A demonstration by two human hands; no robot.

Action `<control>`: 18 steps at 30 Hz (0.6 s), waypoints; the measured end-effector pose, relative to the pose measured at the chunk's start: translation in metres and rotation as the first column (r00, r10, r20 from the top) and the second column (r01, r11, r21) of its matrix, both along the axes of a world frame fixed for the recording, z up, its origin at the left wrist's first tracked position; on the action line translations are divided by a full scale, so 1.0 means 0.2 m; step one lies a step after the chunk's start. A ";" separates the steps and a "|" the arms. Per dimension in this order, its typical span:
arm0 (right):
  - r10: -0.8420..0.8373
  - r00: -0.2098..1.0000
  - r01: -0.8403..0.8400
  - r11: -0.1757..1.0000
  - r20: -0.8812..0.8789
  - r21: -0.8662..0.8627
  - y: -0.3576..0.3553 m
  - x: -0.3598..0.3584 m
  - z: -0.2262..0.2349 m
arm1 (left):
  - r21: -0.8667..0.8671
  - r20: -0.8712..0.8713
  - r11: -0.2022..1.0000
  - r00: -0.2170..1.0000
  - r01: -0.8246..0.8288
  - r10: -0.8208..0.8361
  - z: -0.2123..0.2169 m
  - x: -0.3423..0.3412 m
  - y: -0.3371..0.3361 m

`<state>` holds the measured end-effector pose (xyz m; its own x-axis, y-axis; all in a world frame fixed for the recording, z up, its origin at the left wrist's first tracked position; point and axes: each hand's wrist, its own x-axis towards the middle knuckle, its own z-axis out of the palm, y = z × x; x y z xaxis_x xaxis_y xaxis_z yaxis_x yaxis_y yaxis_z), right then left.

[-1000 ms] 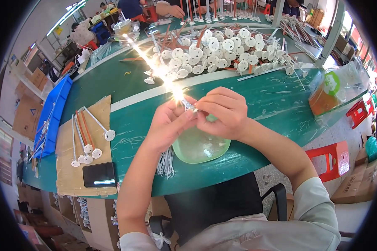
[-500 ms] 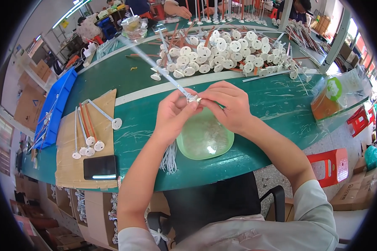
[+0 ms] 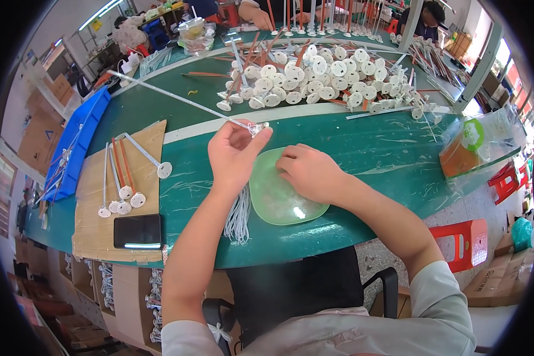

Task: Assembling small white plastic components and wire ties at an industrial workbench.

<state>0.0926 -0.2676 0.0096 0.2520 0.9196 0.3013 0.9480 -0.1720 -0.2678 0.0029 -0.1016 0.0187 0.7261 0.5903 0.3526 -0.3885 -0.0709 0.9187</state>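
Note:
My left hand (image 3: 234, 151) pinches the near end of a long, thin, pale strip (image 3: 175, 98), where a small white fitting (image 3: 257, 128) shows at the fingertips. From there the strip slants up to the far left. My right hand (image 3: 308, 173) reaches over a shallow light-green bowl (image 3: 279, 215), its fingers curled down inside. Whatever those fingertips touch is hidden, and the bowl's small contents are too blurred to name. A bundle of pale cords (image 3: 238, 222) lies between my left forearm and the bowl.
Beyond is a large heap of white round discs on strips (image 3: 320, 74). To the left lie finished-looking strips with discs on cardboard (image 3: 89, 237), a black phone (image 3: 137, 231) and a blue tray (image 3: 80, 145). A plastic bag (image 3: 477, 142) sits right. Another person's hand (image 3: 258, 18) works at the back.
My right hand has left the fitting and come down into the green bowl. My left hand keeps the strip, whose far end has swung left and lower.

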 end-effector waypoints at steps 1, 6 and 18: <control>0.000 1.000 0.000 1.000 -0.001 -0.002 0.00 0.00 0.01 | 0.024 0.011 1.000 1.000 0.015 -0.016 -0.01 0.00 0.00; 0.003 0.999 -0.003 1.000 -0.045 0.006 0.01 0.00 0.02 | 0.011 -0.016 0.999 0.999 0.034 -0.033 0.00 -0.01 0.00; 0.050 0.997 0.007 0.735 -0.064 0.678 -0.01 0.00 0.13 | -0.341 0.087 0.855 0.918 0.391 -0.386 0.06 -0.04 0.03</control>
<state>0.0934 -0.2693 0.0360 0.2819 0.4852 0.8277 0.9220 0.1017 -0.3736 -0.0060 -0.0961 0.0300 0.9180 0.3469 0.1923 -0.3324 0.4082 0.8502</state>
